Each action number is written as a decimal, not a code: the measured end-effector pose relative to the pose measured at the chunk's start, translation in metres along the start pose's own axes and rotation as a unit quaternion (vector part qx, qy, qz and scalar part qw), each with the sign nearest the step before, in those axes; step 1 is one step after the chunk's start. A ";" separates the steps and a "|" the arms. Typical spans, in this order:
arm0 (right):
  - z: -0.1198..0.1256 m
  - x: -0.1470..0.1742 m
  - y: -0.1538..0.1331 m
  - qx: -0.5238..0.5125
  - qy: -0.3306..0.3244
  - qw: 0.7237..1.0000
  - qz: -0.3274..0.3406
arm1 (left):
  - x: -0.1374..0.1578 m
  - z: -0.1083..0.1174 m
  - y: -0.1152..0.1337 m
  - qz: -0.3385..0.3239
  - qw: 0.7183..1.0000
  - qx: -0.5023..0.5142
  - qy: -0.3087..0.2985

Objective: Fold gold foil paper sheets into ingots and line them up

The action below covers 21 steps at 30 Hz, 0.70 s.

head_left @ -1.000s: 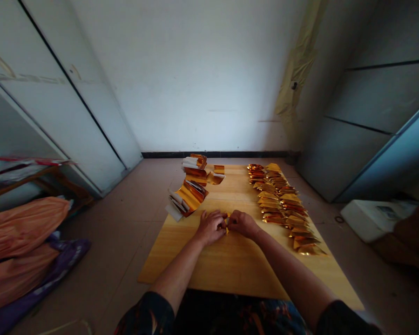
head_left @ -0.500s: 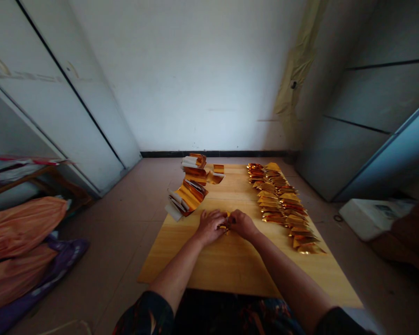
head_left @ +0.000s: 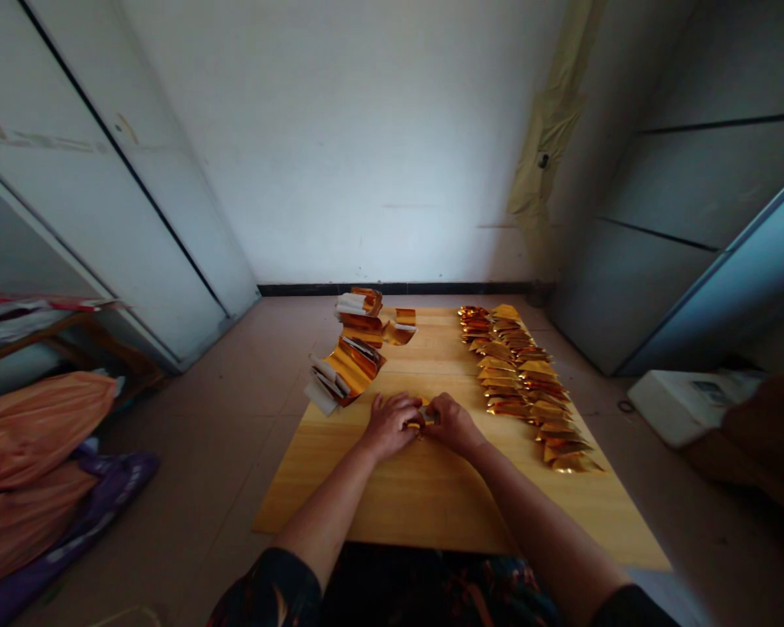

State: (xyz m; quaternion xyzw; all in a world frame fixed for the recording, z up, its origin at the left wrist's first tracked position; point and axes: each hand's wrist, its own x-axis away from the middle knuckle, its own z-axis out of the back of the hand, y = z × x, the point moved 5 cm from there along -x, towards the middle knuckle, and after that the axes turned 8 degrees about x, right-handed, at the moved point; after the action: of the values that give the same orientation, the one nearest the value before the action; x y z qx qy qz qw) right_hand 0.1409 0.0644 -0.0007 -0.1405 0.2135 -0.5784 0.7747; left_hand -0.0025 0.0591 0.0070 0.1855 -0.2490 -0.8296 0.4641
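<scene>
Near the middle of the wooden board (head_left: 366, 501), my left hand (head_left: 392, 424) and my right hand (head_left: 454, 424) are close together over a small piece of gold foil paper (head_left: 414, 426). The fingers of both hands are closed on it, and they hide most of its shape. Beyond my left hand lie loose stacks of gold foil sheets (head_left: 354, 366) with pale backs, some curled. To the right of my right hand, folded gold paper pieces (head_left: 503, 370) stand packed in two long rows.
A white wall (head_left: 366, 157) rises behind the board, with a grey cabinet (head_left: 653, 252) on the right and pale cupboard doors (head_left: 124, 192) on the left. Orange cloth (head_left: 39, 427) lies at the left. A white box (head_left: 676, 405) is on the floor at the right.
The whole view has shifted slightly. My right hand's fingers have turned a little at the gold foil paper, and a greyish part now shows between my hands. The stacks and rows look unchanged.
</scene>
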 end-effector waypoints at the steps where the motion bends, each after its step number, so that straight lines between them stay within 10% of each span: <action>1: 0.000 0.000 0.000 0.001 0.004 1.000 -0.001 | 0.000 0.000 -0.001 -0.001 1.000 0.000 0.002; 13: 0.007 0.030 -0.022 0.070 0.032 0.993 0.094 | -0.002 -0.005 0.003 0.012 0.998 -0.007 0.062; 21: 0.014 0.040 -0.025 0.191 0.025 0.972 0.132 | 0.004 0.005 0.007 -0.044 0.997 -0.065 -0.012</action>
State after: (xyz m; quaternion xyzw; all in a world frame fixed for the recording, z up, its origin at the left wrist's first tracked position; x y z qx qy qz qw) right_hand 0.1362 0.0184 0.0164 0.0542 0.1353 -0.5044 0.8511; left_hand -0.0028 0.0537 0.0145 0.1560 -0.1920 -0.8660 0.4347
